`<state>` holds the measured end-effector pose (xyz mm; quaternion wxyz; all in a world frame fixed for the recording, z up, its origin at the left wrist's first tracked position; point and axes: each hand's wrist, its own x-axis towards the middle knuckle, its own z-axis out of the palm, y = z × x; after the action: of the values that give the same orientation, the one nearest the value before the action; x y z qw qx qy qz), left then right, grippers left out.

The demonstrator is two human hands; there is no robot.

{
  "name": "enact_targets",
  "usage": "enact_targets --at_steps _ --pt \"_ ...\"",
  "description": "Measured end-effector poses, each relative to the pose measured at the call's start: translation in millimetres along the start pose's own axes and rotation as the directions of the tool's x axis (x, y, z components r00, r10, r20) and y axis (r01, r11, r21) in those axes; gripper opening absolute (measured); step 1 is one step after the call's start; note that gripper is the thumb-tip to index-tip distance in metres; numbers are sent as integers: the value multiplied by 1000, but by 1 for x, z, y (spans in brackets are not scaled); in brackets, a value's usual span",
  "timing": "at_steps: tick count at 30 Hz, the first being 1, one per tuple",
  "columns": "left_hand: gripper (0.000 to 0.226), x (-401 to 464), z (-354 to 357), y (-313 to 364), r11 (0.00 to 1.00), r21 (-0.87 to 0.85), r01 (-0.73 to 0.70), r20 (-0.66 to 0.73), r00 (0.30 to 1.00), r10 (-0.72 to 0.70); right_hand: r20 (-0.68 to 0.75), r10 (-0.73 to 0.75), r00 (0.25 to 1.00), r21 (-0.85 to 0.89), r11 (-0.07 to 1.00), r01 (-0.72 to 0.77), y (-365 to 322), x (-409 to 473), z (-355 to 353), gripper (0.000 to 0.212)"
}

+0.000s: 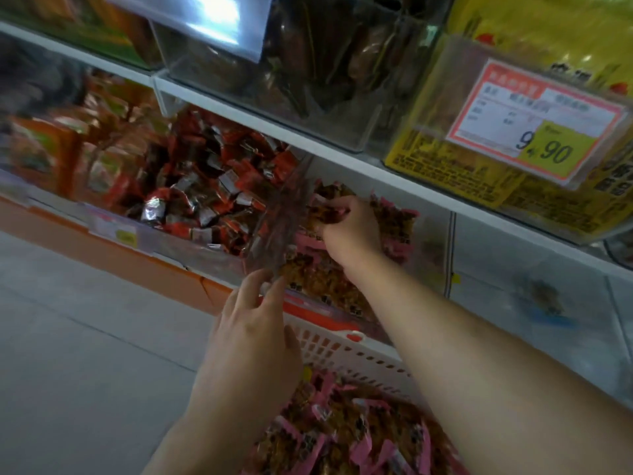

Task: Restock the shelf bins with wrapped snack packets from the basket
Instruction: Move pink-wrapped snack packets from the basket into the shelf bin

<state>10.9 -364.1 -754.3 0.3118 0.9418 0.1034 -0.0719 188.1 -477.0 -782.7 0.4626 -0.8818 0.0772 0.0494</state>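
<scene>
At centre frame, the right hand (346, 228) grips light, crinkly packets (325, 210) bunched; the left hand (253, 323) spreads loosely.

2 bare arms show, each with no sleeve up from its hand. The left hand (251, 341) and the right hand (349, 228) have no gloves, rings or watch.

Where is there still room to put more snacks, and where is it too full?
The clear bin right of the pink packets' bin looks almost bare. The floor left of the basket is open too. It is crowded where the right hand holds pink packets, and the red packets' bin is heaped. The left hand touches the divider.
</scene>
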Motion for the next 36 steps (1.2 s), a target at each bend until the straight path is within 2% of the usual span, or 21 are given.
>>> enact_targets --at_steps 3,5,8,11,16,18,21,23,24,26,27,29,31,34,36 --pt "72 2 3 -1 1000 6 -1 10 1000 1 10 3 1000 -119 993 -2 3 12 14 38" --pt "72 2 3 -1 1000 18 -2 5 1000 2 34 -36 999 -236 971 43 9 12 20 43" --pt "73 3 4 -3 999 49 6 9 1000 -6 42 -97 994 -319 942 105 21 12 28 53" --pt "76 3 5 -2 998 65 -2 14 1000 2 32 -63 997 -393 917 71 24 13 31 58" --pt "77 3 0 -2 1000 14 -6 22 1000 5 64 -98 993 -353 929 115 20 5 19 53" --pt "73 4 -2 -3 999 -37 -34 -9 999 34 52 -168 984 -322 930 175 11 -11 4 47" --pt "68 5 -8 -8 993 -105 -49 -100 994 39 17 -368 930 -242 901 360 1 -66 -25 21" --pt "64 2 -13 -12 993 -118 -16 -126 992 1 74 -463 883 -150 870 469 3 -116 -44 10" --pt "60 -1 -16 -14 992 -125 20 -125 992 -36 142 -462 876 -115 871 478 8 -140 -50 10" --pt "53 -4 -18 -20 982 -130 138 -82 985 -150 320 -304 897 -116 927 356 23 -181 -51 16" --pt "50 -6 -18 -22 973 -118 199 -37 978 -204 399 -182 899 -176 947 269 36 -196 -44 15" --pt "37 -9 -14 -26 961 -98 259 53 965 -255 500 30 865 -372 910 183 59 -213 -27 8" --pt "20 -11 -11 -29 966 -65 252 126 962 -243 561 171 810 -498 852 164 82 -220 -4 28" --pt "20 -12 -9 -30 967 -40 250 161 957 -241 561 356 747 -537 844 0 105 -228 26 61" --pt "20 -12 -11 -27 964 -37 264 168 952 -254 522 377 765 -517 854 -67 120 -235 41 81"
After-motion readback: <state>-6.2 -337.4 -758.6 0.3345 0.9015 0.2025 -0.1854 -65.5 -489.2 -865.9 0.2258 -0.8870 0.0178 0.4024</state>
